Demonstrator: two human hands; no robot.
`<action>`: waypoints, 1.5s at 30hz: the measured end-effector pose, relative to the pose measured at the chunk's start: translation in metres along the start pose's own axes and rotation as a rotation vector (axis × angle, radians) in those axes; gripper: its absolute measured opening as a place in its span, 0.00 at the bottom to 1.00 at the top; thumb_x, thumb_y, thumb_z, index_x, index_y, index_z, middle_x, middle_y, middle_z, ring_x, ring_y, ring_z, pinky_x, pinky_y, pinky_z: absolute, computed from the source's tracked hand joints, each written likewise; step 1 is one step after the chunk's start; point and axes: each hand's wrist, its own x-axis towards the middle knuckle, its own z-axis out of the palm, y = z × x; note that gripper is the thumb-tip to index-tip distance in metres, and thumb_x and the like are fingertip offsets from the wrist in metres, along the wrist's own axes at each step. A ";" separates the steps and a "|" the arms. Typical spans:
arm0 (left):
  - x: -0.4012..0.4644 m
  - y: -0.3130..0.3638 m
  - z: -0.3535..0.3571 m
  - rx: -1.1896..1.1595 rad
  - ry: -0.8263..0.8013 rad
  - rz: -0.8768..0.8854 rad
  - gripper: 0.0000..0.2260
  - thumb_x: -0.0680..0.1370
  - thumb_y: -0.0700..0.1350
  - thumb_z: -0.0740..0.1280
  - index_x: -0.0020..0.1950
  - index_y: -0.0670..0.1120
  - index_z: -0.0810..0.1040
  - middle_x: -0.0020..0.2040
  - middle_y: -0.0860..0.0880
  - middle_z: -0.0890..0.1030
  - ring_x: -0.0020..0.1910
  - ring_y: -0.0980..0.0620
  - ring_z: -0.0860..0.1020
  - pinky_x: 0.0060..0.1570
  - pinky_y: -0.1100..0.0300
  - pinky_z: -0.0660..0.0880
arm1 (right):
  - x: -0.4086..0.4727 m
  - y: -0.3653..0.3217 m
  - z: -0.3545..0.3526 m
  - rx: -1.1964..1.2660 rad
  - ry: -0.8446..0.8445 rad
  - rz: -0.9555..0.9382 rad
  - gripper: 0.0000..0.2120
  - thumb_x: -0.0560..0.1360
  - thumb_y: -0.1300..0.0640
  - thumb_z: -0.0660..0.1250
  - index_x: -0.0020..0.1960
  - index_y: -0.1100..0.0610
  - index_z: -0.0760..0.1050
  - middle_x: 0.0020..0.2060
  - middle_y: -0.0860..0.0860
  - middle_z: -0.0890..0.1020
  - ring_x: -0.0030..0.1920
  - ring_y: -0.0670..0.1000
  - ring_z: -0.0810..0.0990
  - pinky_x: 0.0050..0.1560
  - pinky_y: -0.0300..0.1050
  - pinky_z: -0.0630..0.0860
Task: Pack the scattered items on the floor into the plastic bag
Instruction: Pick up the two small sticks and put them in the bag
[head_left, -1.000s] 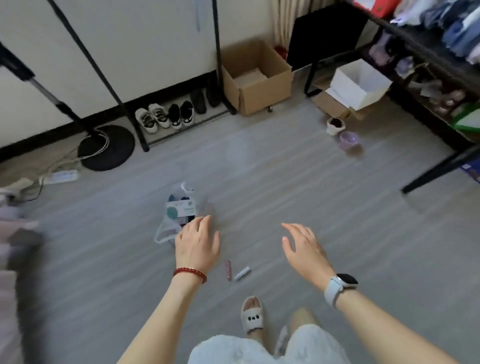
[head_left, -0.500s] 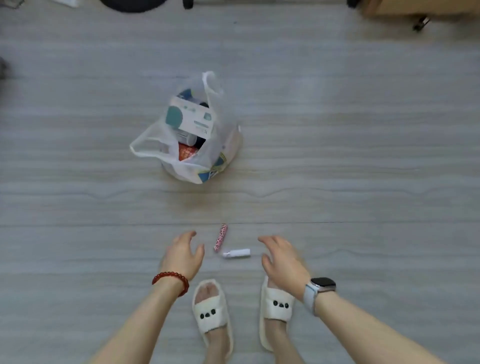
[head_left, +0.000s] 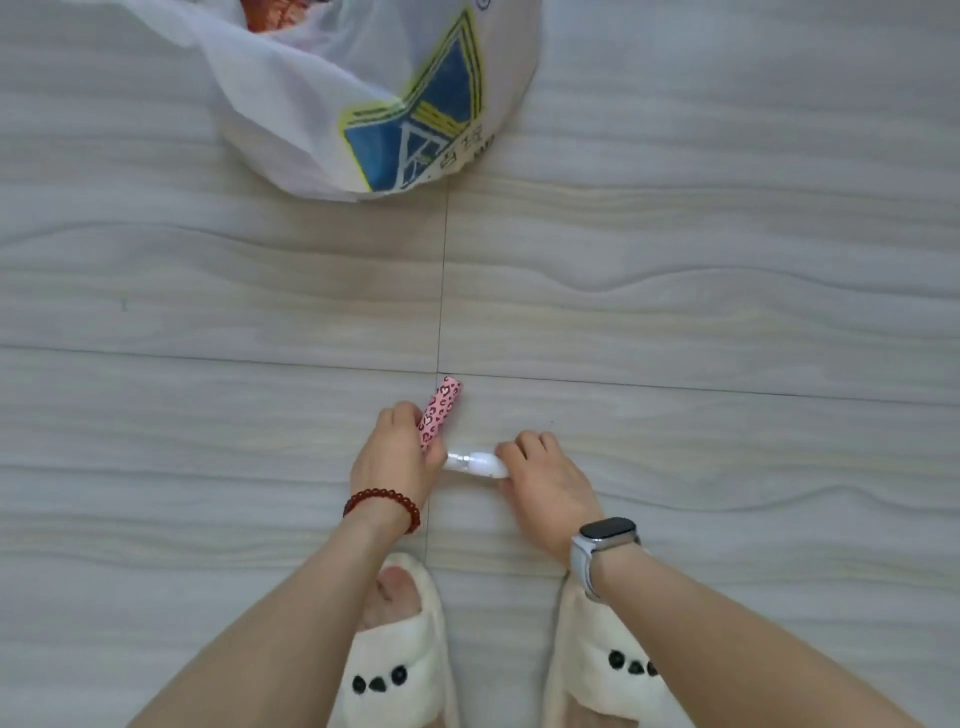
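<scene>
A white plastic bag with a blue and yellow print lies on the floor at the top, partly cut off by the frame edge; something red shows inside it. Near my feet, my left hand pinches a pink leopard-print tube that lies on the floor. My right hand pinches the right end of a small white tube lying crosswise between both hands. The two tubes are almost touching.
The grey wood-grain tile floor stretches between my hands and the bag. My two feet in white fluffy slippers stand just below my hands.
I have bent lower, so the floor looks much closer. Both hands came down from hovering and now hold the two tubes, the left on the pink one, the right on the white one.
</scene>
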 end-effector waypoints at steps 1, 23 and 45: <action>-0.007 0.003 -0.013 -0.049 0.003 -0.010 0.10 0.74 0.44 0.64 0.53 0.41 0.71 0.51 0.42 0.75 0.45 0.41 0.75 0.42 0.53 0.71 | -0.008 -0.003 -0.012 0.054 0.005 0.049 0.13 0.75 0.63 0.59 0.59 0.59 0.68 0.55 0.56 0.72 0.57 0.59 0.69 0.48 0.51 0.70; -0.024 0.131 -0.380 -0.422 0.125 -0.086 0.09 0.75 0.47 0.64 0.48 0.44 0.81 0.36 0.47 0.78 0.39 0.45 0.77 0.34 0.59 0.69 | 0.004 -0.184 -0.388 0.765 0.181 0.419 0.18 0.76 0.53 0.60 0.29 0.55 0.63 0.26 0.52 0.69 0.32 0.55 0.68 0.29 0.45 0.61; 0.072 0.175 -0.354 -0.476 -0.170 -0.057 0.15 0.78 0.44 0.61 0.64 0.43 0.71 0.60 0.44 0.75 0.56 0.45 0.73 0.50 0.60 0.67 | 0.067 -0.168 -0.378 1.123 0.234 0.601 0.19 0.77 0.62 0.55 0.67 0.61 0.66 0.66 0.57 0.72 0.63 0.53 0.71 0.63 0.41 0.65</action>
